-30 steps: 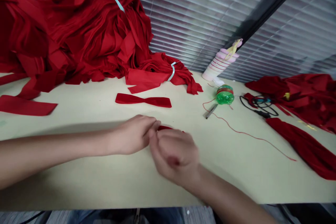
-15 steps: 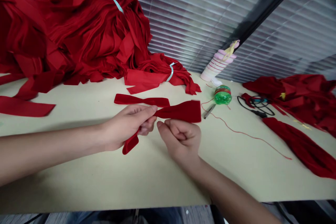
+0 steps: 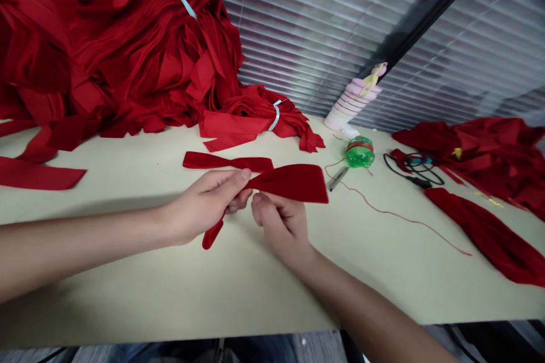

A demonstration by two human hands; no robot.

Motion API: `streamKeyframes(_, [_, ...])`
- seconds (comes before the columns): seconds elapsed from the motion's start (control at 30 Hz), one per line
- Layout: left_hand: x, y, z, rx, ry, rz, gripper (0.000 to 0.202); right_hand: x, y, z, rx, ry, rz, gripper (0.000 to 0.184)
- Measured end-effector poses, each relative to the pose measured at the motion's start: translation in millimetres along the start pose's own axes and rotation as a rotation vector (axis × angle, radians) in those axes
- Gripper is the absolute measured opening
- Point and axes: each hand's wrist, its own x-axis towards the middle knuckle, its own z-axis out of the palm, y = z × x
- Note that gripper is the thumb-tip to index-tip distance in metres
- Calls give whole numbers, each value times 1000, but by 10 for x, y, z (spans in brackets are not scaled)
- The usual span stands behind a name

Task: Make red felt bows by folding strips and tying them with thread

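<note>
A dark red velvet ribbon point(image 3: 293, 182) is gathered narrow where my left hand point(image 3: 215, 198) pinches it between thumb and fingers. Its wide looped end fans out to the right, and a shorter piece hangs below my left fingers. Just under the wide end is my right hand point(image 3: 284, 224), its fingers curled closed beside the gathered part. Whatever those fingers hold, perhaps something thin, is hidden. Behind the hands, another red ribbon piece point(image 3: 225, 163) lies flat on the table.
Large heaps of red ribbon point(image 3: 128, 57) fill the back left. A green spool-like object point(image 3: 360, 152) with red thread, a pen point(image 3: 338, 177) and a pinkish wrapped cylinder point(image 3: 351, 103) stand or lie to the right. Further right are a black cable point(image 3: 419, 181) and more red fabric point(image 3: 489, 238).
My right hand has shifted slightly left, nearer my left fingers. The ribbon's wide end has tilted a little, and its hanging piece has turned and looks narrower. My left hand keeps its pinch.
</note>
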Motion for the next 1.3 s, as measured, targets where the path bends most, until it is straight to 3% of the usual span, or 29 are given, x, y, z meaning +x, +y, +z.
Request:
streamKeyframes(0.1, [-12, 26, 21, 65, 29, 14, 40, -38, 30, 12, 143, 28, -4, 34])
streamKeyframes(0.23, [-6, 46, 38, 85, 97, 11, 40, -82, 66, 71, 218, 61, 125, 36])
streamKeyframes(0.37, [-22, 47, 47, -34, 43, 7, 40, -66, 71, 107, 357, 38, 188, 33])
streamKeyframes(0.5, [-47, 122, -31, 82, -111, 52, 43, 7, 52, -15, 452, -126, 353, 33])
streamKeyframes(0.63, [-50, 283, -172, 500, -435, 14, 41, 111, 5, -214, 432, -333, 423, 35])
streamKeyframes(0.7, [-40, 339, -219, 704, -565, 15, 36, 148, -13, -269, 335, -473, 377, 32])
streamKeyframes(0.77, [-27, 358, -240, 885, -568, 101, 32, 163, -23, -283, 162, -534, 289, 30])
streamKeyframes(0.87, [-13, 326, -245, 1087, -456, 235, 30, 151, -23, -259, -227, -394, 39, 31])
streamKeyframes(0.97, [1, 244, -234, 1152, -412, 281, 29, 120, 3, -218, -592, -250, -205, 30])
streamKeyframes(1.17, [49, 56, -166, 1122, -132, 247, 27, 22, 75, -110, -1143, -97, -600, 27])
streamKeyframes(1.23, [71, 18, -148, 981, -71, 197, 30, -4, 70, -74, -1280, -50, -699, 25])
streamKeyframes(1.3, [93, -5, -138, 741, -43, 59, 35, -20, 53, -40, -1386, -9, -688, 24])
